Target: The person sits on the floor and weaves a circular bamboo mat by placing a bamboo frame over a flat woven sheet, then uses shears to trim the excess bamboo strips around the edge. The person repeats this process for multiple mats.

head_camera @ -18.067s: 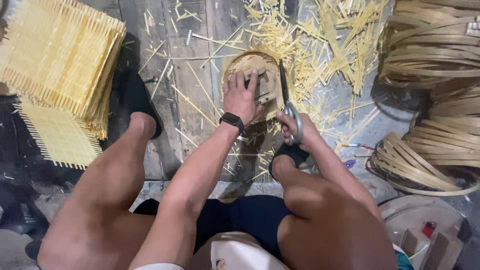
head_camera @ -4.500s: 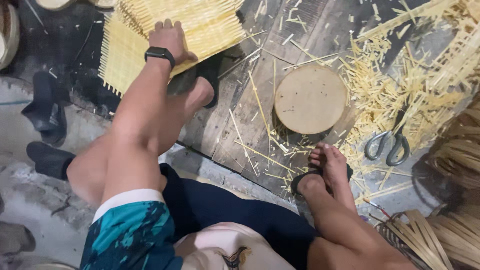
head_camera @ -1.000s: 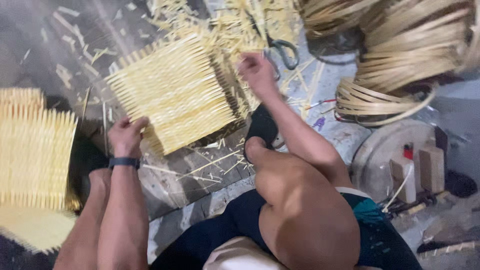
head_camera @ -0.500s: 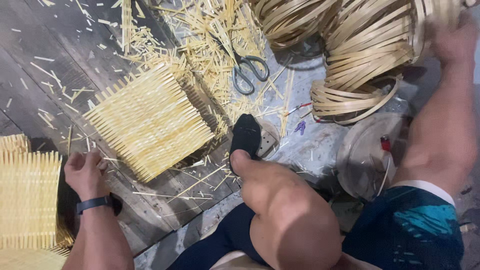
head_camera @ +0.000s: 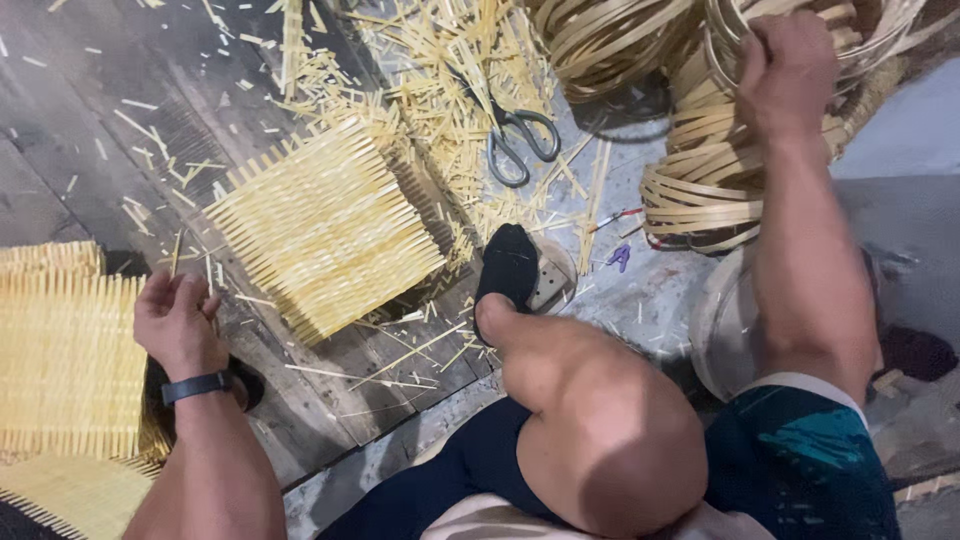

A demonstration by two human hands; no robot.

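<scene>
The right hand (head_camera: 790, 70) has its grip clenched around a coiled bamboo strip ring (head_camera: 700, 190) in the pile. The left hand (head_camera: 178, 322) rests half-curled and released, grasping nothing, just beside the woven bamboo mat (head_camera: 325, 228) on the floor (head_camera: 80, 130).

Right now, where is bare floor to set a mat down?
Mostly bare dark planks lie upper left of the square woven bamboo mat, with only a few offcuts. Crowded: the strip litter around the grey-handled scissors and the coiled bamboo hoops under the right hand.
</scene>
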